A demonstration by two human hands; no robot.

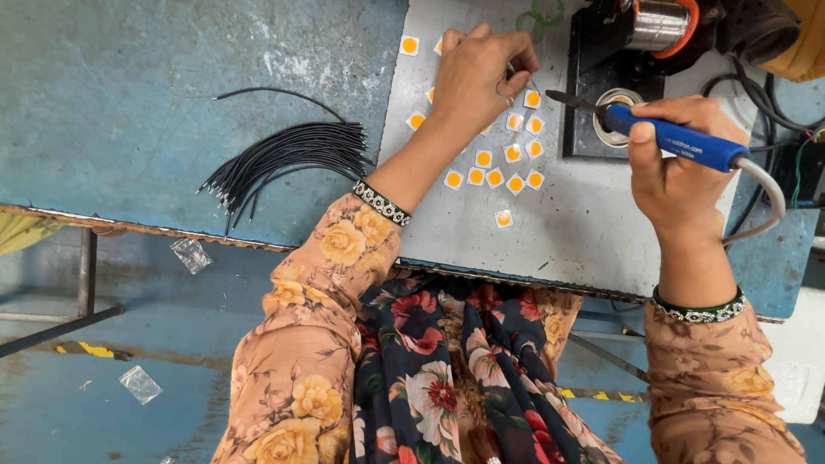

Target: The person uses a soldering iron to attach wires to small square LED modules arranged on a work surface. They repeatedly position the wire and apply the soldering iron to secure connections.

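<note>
A worn blue counter (172, 94) carries a grey work plate (584, 232) scattered with small white squares with orange centres (494, 178). The left hand (477, 73) has fingers pinched together over one square, steadying it. The right hand (675, 172), fingers clamped on a blue-handled soldering iron (675, 142), angles its tip toward that spot. Black wires (288, 155) lie bundled nearby.

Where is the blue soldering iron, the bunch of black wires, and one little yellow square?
blue soldering iron (679, 143), head view, middle of its handle.
black wires (292, 153), head view, middle of the bundle.
yellow square (504, 219), head view, its orange centre.
</note>
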